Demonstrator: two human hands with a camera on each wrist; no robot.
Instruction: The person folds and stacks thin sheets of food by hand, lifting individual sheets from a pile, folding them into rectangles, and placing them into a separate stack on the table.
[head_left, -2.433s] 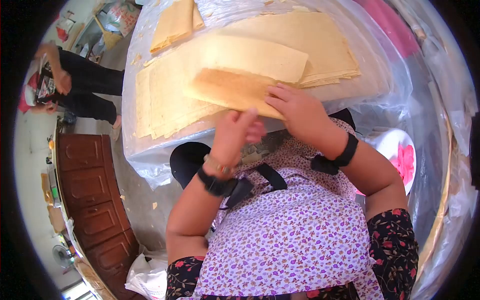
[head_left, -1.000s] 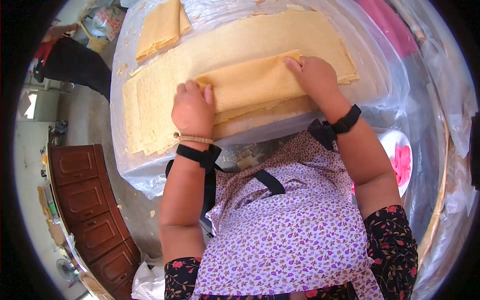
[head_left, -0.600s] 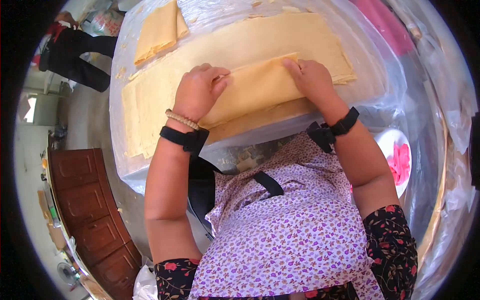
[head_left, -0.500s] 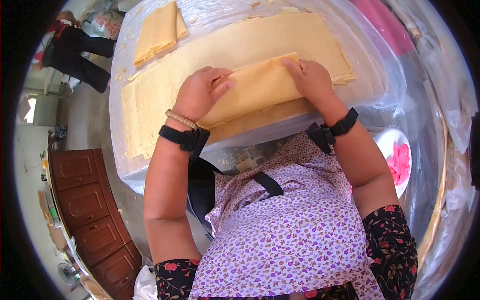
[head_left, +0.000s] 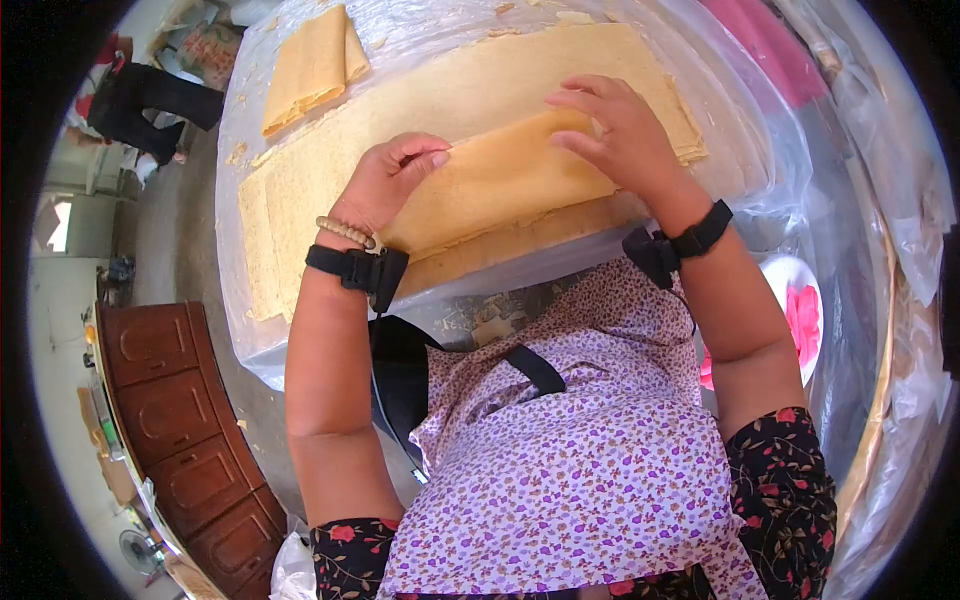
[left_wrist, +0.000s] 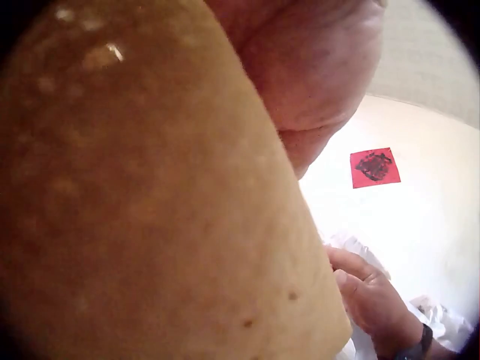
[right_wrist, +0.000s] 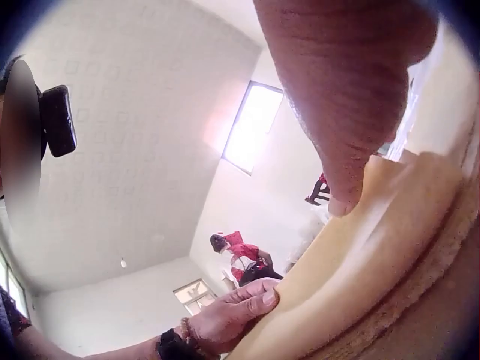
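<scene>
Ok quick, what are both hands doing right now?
Left hand: grips the folded sheet at its left end.
Right hand: open, fingers resting on its right end.

folded sheet [head_left: 500, 180] | tan, thin, doubled over | flat atop sheet stack [head_left: 330, 170] | near edge
</scene>
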